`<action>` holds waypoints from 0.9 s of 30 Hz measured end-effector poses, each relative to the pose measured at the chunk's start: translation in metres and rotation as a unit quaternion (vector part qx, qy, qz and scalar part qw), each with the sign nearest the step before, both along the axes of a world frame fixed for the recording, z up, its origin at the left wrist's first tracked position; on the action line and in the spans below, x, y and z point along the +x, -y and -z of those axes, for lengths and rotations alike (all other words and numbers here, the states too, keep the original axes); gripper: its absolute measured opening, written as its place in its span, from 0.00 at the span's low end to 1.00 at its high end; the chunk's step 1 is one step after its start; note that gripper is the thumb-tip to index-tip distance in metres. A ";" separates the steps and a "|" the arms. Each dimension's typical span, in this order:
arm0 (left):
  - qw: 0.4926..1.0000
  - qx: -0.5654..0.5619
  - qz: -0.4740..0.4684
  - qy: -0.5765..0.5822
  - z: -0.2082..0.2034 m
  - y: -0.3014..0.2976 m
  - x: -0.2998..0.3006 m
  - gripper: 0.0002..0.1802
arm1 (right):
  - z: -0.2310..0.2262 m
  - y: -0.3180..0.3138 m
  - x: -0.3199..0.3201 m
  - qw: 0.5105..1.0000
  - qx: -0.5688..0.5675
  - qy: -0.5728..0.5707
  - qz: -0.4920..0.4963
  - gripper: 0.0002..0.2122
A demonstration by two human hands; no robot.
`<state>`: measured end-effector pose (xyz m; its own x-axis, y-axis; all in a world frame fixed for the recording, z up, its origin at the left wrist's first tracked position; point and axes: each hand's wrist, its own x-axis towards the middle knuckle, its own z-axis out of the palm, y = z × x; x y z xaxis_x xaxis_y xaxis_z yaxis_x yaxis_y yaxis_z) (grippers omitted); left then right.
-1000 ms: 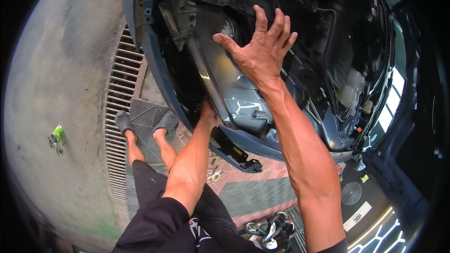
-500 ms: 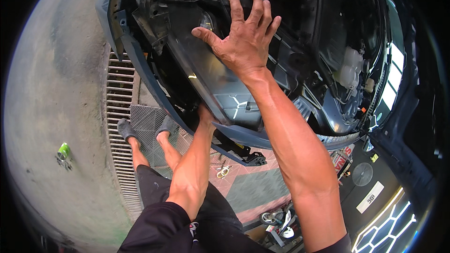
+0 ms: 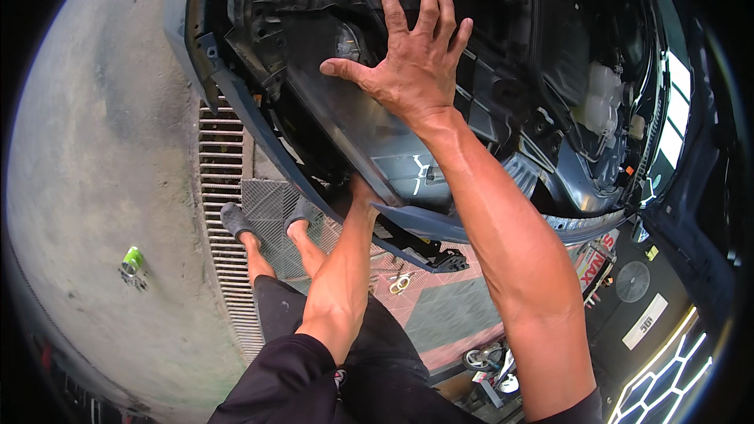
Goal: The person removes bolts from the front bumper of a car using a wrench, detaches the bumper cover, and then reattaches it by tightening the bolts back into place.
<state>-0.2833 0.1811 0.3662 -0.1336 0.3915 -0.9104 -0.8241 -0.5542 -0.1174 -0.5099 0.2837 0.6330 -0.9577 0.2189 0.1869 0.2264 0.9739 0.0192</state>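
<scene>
Headlight (image 3: pixel 375 141), right forearm (image 3: pixel 499 232) across, bumper (image 3: pixel 253 127), grate (image 3: pixel 221 178)

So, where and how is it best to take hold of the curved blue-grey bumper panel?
I would take the bumper panel by its thin inner rim, about midway along, coming from above on the floor grating side. The panel is long and curved, and a dark gap along that rim seems to leave room to hook over it.
</scene>
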 end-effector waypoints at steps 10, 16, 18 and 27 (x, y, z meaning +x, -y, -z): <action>0.999 0.011 0.033 0.001 -0.014 0.003 -0.009 0.22 | 0.000 0.000 0.000 1.000 0.001 -0.014 0.006 0.59; 0.997 0.043 0.071 -0.004 -0.012 0.007 -0.019 0.23 | -0.013 0.007 -0.007 0.996 0.019 0.065 0.063 0.54; 0.995 0.049 0.090 -0.005 -0.013 0.009 -0.023 0.24 | -0.002 -0.002 -0.002 0.997 -0.050 -0.049 0.035 0.55; 0.979 0.070 0.189 -0.013 -0.013 0.021 -0.046 0.26 | -0.016 0.002 0.004 0.989 -0.118 -0.045 0.073 0.51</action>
